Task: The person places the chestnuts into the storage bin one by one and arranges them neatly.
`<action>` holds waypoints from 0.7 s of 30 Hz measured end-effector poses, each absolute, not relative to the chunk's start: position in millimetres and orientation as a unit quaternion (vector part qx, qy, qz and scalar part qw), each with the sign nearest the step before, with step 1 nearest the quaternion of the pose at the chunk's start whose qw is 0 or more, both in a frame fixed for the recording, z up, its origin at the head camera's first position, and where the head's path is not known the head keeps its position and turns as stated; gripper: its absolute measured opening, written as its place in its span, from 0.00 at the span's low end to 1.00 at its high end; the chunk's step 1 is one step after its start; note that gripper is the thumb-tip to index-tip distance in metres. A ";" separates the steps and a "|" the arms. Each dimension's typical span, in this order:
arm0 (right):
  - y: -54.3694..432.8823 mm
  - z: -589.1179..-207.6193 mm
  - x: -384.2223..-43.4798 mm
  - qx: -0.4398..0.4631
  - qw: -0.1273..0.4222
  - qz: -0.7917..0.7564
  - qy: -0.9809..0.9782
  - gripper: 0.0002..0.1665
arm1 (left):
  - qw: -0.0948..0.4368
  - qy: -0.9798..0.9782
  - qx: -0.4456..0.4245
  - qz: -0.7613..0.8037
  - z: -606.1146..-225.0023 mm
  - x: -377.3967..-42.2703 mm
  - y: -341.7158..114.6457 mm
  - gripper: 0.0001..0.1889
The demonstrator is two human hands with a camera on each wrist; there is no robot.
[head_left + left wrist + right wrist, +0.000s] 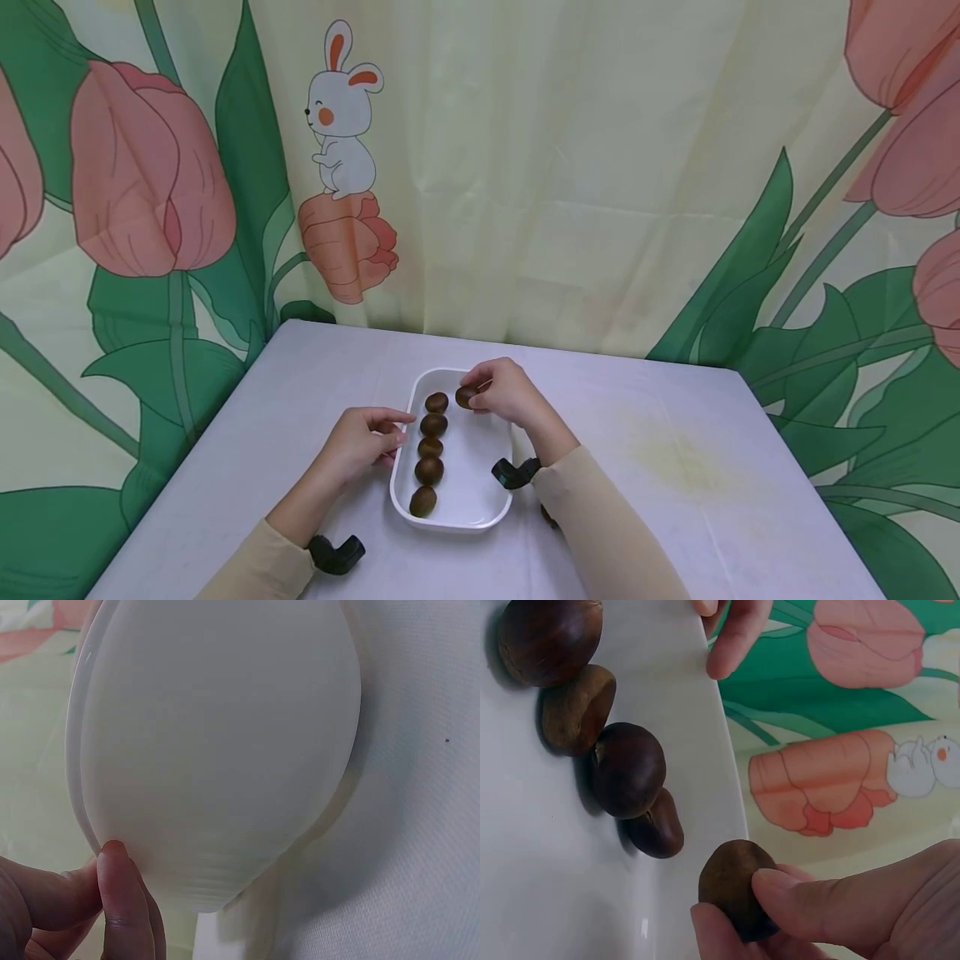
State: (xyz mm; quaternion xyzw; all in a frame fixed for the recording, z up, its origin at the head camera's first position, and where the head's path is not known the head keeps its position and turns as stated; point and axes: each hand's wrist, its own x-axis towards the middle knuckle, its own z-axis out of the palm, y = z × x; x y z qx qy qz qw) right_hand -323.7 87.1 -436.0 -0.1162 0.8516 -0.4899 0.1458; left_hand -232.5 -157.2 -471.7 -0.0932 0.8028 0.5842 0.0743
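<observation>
A white tray point(476, 500) with rounded corners stands on the table, several brown chestnuts point(429, 470) lined up along its left side. My right hand point(508, 392) pinches another chestnut point(735, 889) between thumb and fingers, over the tray's far end, just right of the row's last one. At the left, my left hand point(362, 437) holds the tray's rim, its fingers point(124, 900) against the edge in the left wrist view. Seen from the right wrist, the chestnuts in the row are glossy and dark, one showing a paler patch.
A dark round thing point(550, 517) lies right of the tray, mostly hidden by the right sleeve point(600, 517). White cloth covers the table point(675, 442). Behind it hangs a curtain point(570, 167) printed with tulips and a rabbit. Black camera mounts point(516, 473) sit on both wrists.
</observation>
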 end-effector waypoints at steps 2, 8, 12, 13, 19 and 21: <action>85.2 -436.1 -325.0 -0.126 0.140 -0.461 0.867 0.16 | 0.075 0.802 -0.093 0.585 -471.7 -232.5 -157.4 0.15; 79.1 -433.3 -326.1 -0.156 0.114 -0.366 0.910 0.18 | 0.075 0.802 -0.086 0.586 -470.3 -231.8 -157.4 0.15; 75.6 -435.1 -327.2 -0.158 0.105 -0.330 0.925 0.18 | 0.076 0.802 -0.085 0.587 -469.9 -231.6 -157.6 0.15; 74.7 -436.1 -327.7 -0.158 0.102 -0.323 0.927 0.18 | 0.077 0.801 -0.087 0.587 -469.8 -231.7 -157.7 0.15; 69.3 -438.4 -330.1 -0.162 0.090 -0.282 0.941 0.15 | 0.078 0.801 -0.088 0.587 -470.2 -232.0 -158.0 0.15; 67.8 -438.6 -330.1 -0.164 0.086 -0.263 0.947 0.13 | 0.077 0.802 -0.086 0.587 -470.2 -231.8 -157.9 0.15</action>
